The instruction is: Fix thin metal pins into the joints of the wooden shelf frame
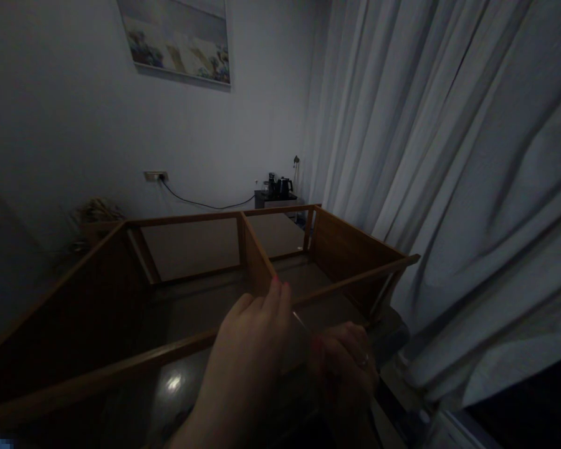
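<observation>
A wooden cabinet frame (182,350) lies in front of me, with a middle divider panel (257,252) running across it. My left hand (259,324) is closed over the near end of that divider, where it meets the front rail. Lower and to the right, my right hand (348,362), with a ring on one finger, is wrapped round a screwdriver. The screwdriver's thin metal shaft (302,321) points up and left toward the joint by my left hand. Its handle is hidden in my fist, and whether the tip touches a screw cannot be made out.
Long pale curtains (402,156) hang along the right side. Behind the frame, a small dark stand (285,201) holds a black kettle (284,186); a cord (206,204) runs to a wall socket (156,176). A framed picture (177,40) hangs above. The room is dim.
</observation>
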The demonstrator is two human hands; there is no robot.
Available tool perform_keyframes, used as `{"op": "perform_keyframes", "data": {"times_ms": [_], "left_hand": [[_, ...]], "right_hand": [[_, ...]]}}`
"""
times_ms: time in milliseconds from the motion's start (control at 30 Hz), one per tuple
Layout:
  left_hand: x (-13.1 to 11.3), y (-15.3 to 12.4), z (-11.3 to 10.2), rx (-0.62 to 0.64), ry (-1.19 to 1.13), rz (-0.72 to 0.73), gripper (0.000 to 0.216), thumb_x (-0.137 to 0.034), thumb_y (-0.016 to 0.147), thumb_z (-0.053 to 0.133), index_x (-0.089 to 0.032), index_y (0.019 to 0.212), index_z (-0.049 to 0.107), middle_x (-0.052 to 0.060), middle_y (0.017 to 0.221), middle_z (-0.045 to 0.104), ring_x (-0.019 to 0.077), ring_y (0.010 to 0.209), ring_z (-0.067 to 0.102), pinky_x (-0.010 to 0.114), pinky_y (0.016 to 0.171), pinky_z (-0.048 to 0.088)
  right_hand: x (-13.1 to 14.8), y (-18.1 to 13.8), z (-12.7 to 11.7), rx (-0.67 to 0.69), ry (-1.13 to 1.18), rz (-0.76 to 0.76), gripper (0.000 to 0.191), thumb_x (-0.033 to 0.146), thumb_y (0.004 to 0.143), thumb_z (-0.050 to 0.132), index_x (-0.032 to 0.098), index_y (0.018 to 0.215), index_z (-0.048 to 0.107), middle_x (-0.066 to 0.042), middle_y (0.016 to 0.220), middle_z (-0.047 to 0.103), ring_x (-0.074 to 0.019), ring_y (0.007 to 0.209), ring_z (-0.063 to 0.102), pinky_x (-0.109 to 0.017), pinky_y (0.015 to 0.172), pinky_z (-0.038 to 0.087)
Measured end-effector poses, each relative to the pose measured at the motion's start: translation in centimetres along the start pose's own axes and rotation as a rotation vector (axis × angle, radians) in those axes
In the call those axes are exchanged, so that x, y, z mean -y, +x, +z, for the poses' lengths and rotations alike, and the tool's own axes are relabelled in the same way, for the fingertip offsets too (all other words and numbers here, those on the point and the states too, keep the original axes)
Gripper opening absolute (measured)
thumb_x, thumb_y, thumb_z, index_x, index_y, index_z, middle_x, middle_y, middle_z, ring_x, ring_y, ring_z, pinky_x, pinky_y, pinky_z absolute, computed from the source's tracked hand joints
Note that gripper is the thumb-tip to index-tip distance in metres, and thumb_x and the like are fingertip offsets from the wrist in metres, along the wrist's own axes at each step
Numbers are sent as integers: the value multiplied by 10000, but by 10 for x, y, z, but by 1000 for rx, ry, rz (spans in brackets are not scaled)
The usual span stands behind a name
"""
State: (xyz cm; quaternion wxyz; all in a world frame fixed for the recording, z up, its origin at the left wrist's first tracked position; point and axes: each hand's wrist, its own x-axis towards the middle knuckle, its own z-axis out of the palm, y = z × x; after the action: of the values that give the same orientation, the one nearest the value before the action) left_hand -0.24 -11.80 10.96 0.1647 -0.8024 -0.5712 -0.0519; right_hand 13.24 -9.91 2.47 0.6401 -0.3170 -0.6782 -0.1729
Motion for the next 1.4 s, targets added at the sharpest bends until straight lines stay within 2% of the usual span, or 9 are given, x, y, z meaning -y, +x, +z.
{"op": "perform_keyframes", "data": {"times_ms": [133, 233, 400, 600, 900, 1100, 1267, 1400], "left_hand": [[1, 1, -2, 20, -26, 10, 550, -115, 817, 669, -48, 1355, 579, 173, 1383, 611, 269, 893, 758, 398, 808, 642], [1, 2, -3, 41, -25, 7, 563, -103, 821, 659, -35, 1371, 557, 181, 1396, 594, 273, 907, 757, 402, 811, 642], [1, 2, -4, 22, -26, 5, 533, -87, 829, 657, -53, 1354, 577, 175, 1375, 611, 265, 905, 759, 394, 814, 643], [2, 2, -3, 3, -2, 9, 532, -38, 812, 644, -64, 1342, 592, 165, 1363, 620, 255, 901, 762, 371, 797, 647], [2, 1, -6, 33, 12, 4, 541, -39, 816, 611, -67, 1356, 581, 152, 1386, 602, 256, 951, 756, 372, 839, 640], [2, -1, -4, -50, 28, 11, 550, 22, 781, 577, -76, 1320, 616, 138, 1330, 650, 237, 848, 767, 353, 770, 650], [1, -3, 1, -123, -2, 25, 540, 8, 748, 574, -36, 1283, 636, 164, 1297, 672, 252, 829, 767, 372, 739, 654], [1, -4, 2, -162, -24, 33, 539, -26, 737, 585, -23, 1273, 641, 174, 1288, 678, 267, 847, 764, 386, 743, 650]], "right_hand": [[0, 4, 2, 41, -12, -23, 280, 49, 889, 537, 212, 665, 491, 39, 551, 513, -118, 549, 416, -292, 596, 338], [-1, 2, 4, 19, -28, -22, 298, 51, 890, 538, 217, 652, 467, 46, 543, 482, -119, 550, 400, -297, 612, 338], [-1, -2, 4, 17, -7, 8, 294, 60, 907, 539, 215, 666, 475, 41, 560, 479, -124, 570, 394, -305, 628, 329], [2, 6, -1, 82, -16, -45, 289, 60, 909, 540, 212, 671, 481, 39, 557, 497, -122, 559, 412, -291, 596, 332], [1, 13, 0, 48, -44, -31, 292, 79, 928, 531, 218, 676, 482, 43, 554, 499, -123, 549, 421, -293, 582, 334], [-2, 7, -2, 72, -54, -32, 255, 80, 912, 546, 217, 702, 502, 36, 562, 522, -129, 559, 436, -292, 596, 349], [-1, -4, 3, 177, -10, -74, 239, 100, 919, 498, 221, 714, 478, 33, 586, 522, -129, 572, 451, -304, 608, 333], [-1, -3, 5, 177, 1, -55, 249, 77, 911, 478, 221, 708, 459, 37, 582, 506, -122, 559, 440, -298, 590, 318]]}}
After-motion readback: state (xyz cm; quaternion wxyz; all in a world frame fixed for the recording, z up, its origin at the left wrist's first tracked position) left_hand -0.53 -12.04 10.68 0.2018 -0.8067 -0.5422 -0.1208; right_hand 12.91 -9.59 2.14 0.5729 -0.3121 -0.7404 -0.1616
